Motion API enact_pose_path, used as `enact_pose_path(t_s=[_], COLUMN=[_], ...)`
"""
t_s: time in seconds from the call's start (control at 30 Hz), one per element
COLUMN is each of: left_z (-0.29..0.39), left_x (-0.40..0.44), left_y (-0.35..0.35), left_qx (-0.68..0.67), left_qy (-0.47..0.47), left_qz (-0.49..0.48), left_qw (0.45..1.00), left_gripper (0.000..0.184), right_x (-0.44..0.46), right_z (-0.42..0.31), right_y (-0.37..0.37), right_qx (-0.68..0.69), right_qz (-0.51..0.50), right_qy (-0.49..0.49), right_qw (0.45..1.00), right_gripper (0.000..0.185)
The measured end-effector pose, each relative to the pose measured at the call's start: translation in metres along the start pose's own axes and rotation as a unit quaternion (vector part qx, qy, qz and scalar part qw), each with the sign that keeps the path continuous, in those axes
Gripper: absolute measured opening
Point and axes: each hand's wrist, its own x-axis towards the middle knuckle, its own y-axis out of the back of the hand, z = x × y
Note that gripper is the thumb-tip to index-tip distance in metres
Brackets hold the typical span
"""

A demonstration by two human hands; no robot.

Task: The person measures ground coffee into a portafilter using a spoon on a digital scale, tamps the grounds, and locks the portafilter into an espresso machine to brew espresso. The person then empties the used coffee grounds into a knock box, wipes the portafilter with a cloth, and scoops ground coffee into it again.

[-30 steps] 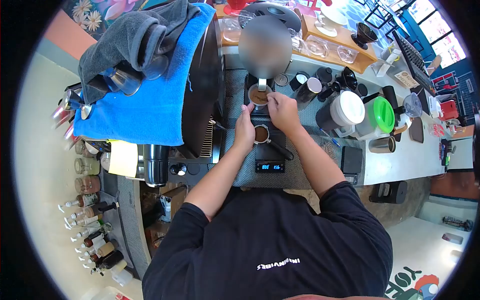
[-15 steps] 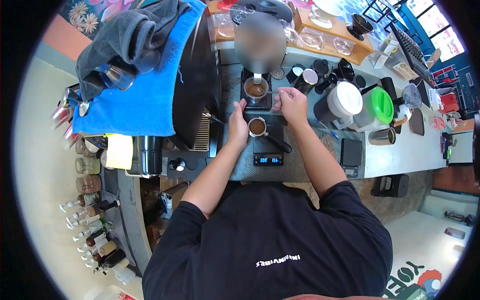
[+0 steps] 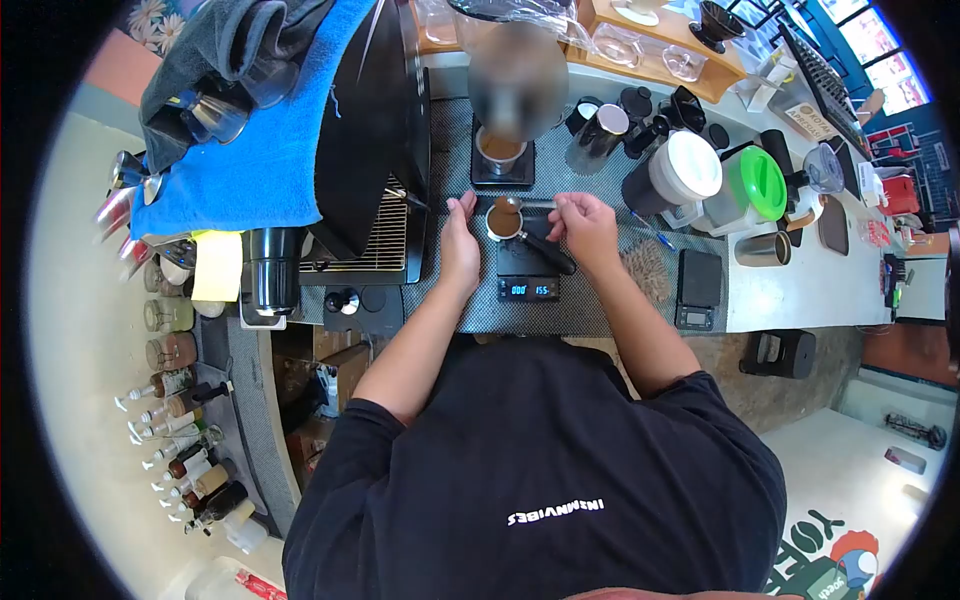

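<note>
A portafilter (image 3: 504, 222) filled with brown coffee grounds rests on a black scale (image 3: 528, 289) with a lit blue display, its dark handle angled toward me. My right hand (image 3: 585, 230) pinches a thin metal spoon (image 3: 537, 204), whose bowl carries grounds just above the basket. My left hand (image 3: 460, 248) is beside the portafilter on the left, fingers extended and holding nothing. Behind them, a small cup (image 3: 500, 152) of grounds stands on a black base (image 3: 503, 181).
An espresso machine (image 3: 375, 150) with a blue towel (image 3: 262, 165) on top stands left. To the right are a white-lidded pitcher (image 3: 690, 168), a green-lidded pitcher (image 3: 757, 185), a steel cup (image 3: 764, 249) and a second scale (image 3: 699, 280). A blue pen (image 3: 655, 230) lies nearby.
My right hand has brought the spoon from the cup at the back toward me, over the portafilter. My left hand has moved away from the cup, staying open. The view has shifted slightly.
</note>
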Motion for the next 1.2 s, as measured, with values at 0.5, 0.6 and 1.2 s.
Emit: enact_pose_path(t_s=[0.5, 0.6, 1.2], left_z=[-0.004, -0.006, -0.005], left_x=[-0.006, -0.004, -0.001], left_y=[-0.004, -0.002, -0.002], left_qx=[-0.003, -0.001, -0.006], left_qy=[0.005, -0.001, -0.017], left_qz=[0.025, 0.024, 0.029], left_qw=[1.0, 1.0, 0.999], left_gripper=[0.083, 0.083, 0.082], right_x=[-0.024, -0.03, -0.034], right_z=[0.01, 0.01, 0.019], right_y=[-0.004, -0.005, 0.001], right_qx=[-0.234, -0.269, -0.149], right_qz=[-0.003, -0.006, 0.021], right_qy=[0.176, 0.239, 0.153], right_qw=[0.956, 0.933, 0.977], right_gripper=[0.019, 0.018, 0.021])
